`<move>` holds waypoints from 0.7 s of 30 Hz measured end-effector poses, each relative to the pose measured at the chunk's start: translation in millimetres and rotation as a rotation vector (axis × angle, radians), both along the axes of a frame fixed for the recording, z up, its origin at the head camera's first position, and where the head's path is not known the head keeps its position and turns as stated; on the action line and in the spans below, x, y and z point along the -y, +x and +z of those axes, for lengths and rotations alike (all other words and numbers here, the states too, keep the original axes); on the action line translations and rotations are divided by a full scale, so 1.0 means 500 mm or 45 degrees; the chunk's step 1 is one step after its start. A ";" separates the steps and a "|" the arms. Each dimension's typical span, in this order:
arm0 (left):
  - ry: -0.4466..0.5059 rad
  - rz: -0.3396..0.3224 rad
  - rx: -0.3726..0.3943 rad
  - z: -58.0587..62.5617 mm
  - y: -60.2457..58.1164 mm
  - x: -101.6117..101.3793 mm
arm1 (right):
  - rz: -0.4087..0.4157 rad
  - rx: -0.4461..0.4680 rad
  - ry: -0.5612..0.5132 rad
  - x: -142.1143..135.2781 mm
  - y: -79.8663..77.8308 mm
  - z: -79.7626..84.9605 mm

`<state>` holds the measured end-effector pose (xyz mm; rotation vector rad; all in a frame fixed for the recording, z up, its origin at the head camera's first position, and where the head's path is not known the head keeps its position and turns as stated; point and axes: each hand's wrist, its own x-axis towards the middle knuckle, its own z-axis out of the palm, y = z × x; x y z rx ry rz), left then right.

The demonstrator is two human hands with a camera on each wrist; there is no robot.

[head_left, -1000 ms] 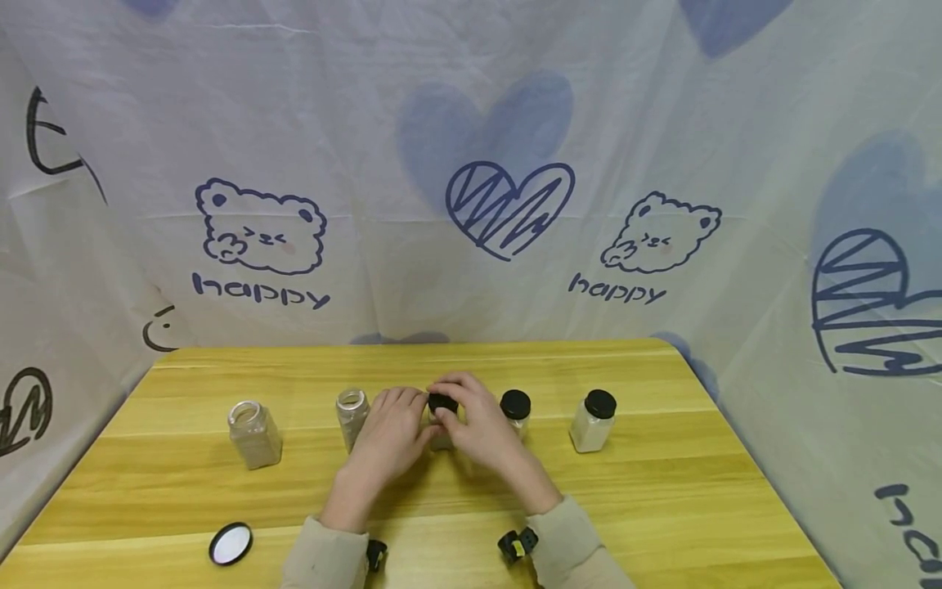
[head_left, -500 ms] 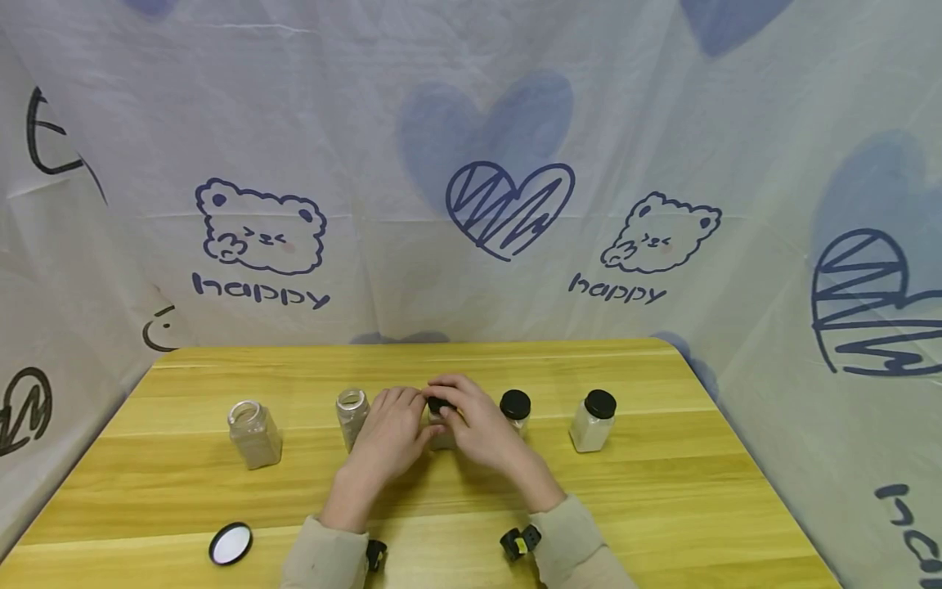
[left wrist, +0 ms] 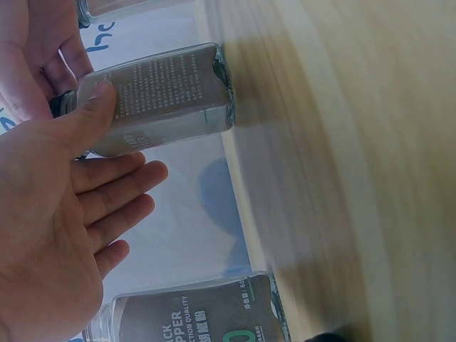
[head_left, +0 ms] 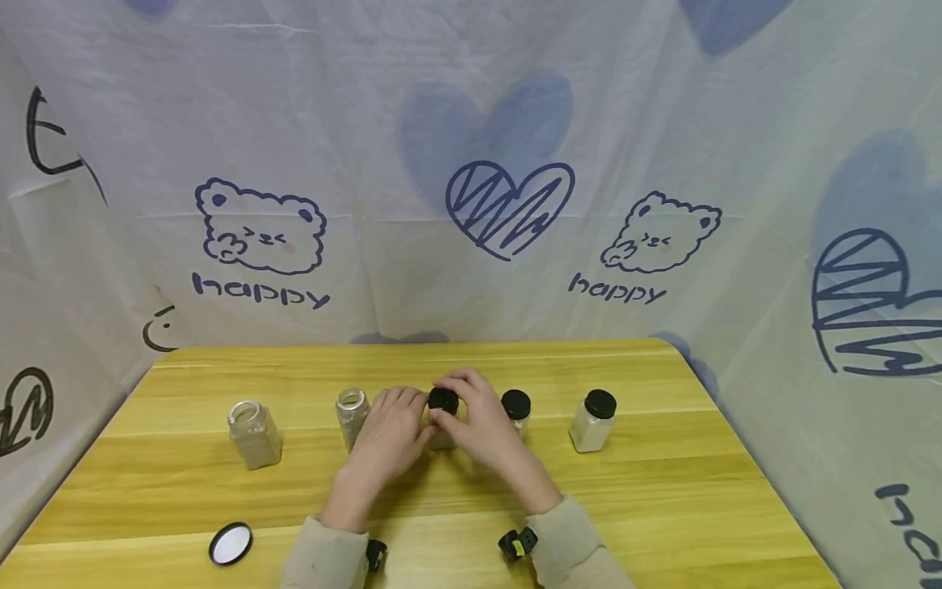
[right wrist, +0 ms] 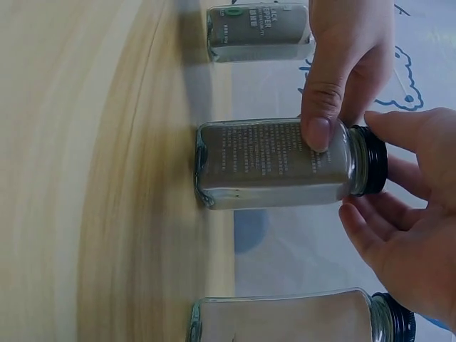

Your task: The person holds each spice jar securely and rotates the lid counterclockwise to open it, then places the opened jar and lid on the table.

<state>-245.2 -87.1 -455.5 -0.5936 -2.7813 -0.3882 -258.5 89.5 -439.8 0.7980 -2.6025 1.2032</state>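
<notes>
A square glass spice jar (right wrist: 263, 164) of grey-brown powder stands upright mid-table, white print on its side. My left hand (head_left: 390, 429) holds its body between thumb and index finger, as the left wrist view shows; the other fingers extend past it. At the top, my right hand (head_left: 482, 421) has thumb and fingers around the black screw lid (right wrist: 374, 160). The lid sits on the jar's neck. Just left of my left hand is a lidless jar (head_left: 351, 409), partly hidden, with black pepper lettering on its label in the wrist views.
Another lidless jar (head_left: 255, 439) stands farther left. To the right are two black-lidded jars, one close behind my right hand (head_left: 517, 406) and one farther out (head_left: 592, 425) with pale contents. A loose black-rimmed lid (head_left: 231, 544) lies front left on the wooden table (head_left: 662, 507).
My right fingers first shifted left over the lid, covering more of it, then turned back right, so more of its top shows now. My left hand and the jars have stayed in place.
</notes>
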 end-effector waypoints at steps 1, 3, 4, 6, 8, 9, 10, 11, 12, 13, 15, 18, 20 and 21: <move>-0.001 0.000 0.001 0.000 0.000 0.000 | -0.003 0.003 0.006 0.000 0.000 0.000; -0.003 0.002 0.002 0.000 0.000 0.000 | -0.007 0.009 0.019 0.001 0.000 0.000; -0.004 0.003 0.001 0.000 0.000 0.000 | -0.008 0.011 0.025 0.001 0.000 0.000; -0.006 0.005 -0.001 -0.001 0.000 0.000 | -0.010 0.019 0.038 0.001 0.001 0.000; -0.008 0.006 -0.004 -0.001 0.000 0.000 | -0.009 0.023 0.045 0.002 0.002 0.001; -0.010 0.006 -0.006 -0.001 0.000 0.000 | -0.005 0.022 0.047 0.002 0.002 0.001; -0.010 0.006 -0.008 -0.002 0.000 0.000 | 0.001 0.019 0.047 0.002 0.002 0.001; -0.010 0.005 -0.010 -0.002 0.000 0.000 | 0.007 0.018 0.048 0.002 0.001 0.001; -0.012 0.004 -0.013 -0.002 0.000 0.000 | 0.013 0.014 0.050 0.002 0.001 0.002; -0.012 0.004 -0.016 -0.002 0.000 0.000 | 0.021 0.011 0.051 0.002 0.001 0.002; -0.012 0.004 -0.022 -0.002 0.000 0.001 | 0.040 0.005 0.049 0.001 0.000 0.003; -0.009 0.003 -0.031 -0.001 0.001 0.001 | 0.065 -0.002 0.052 0.000 -0.001 0.003; -0.004 0.002 -0.035 -0.001 0.002 0.001 | 0.079 -0.005 0.056 -0.001 -0.001 0.003; -0.002 0.001 -0.035 -0.002 0.002 0.001 | 0.086 -0.007 0.061 -0.001 -0.002 0.003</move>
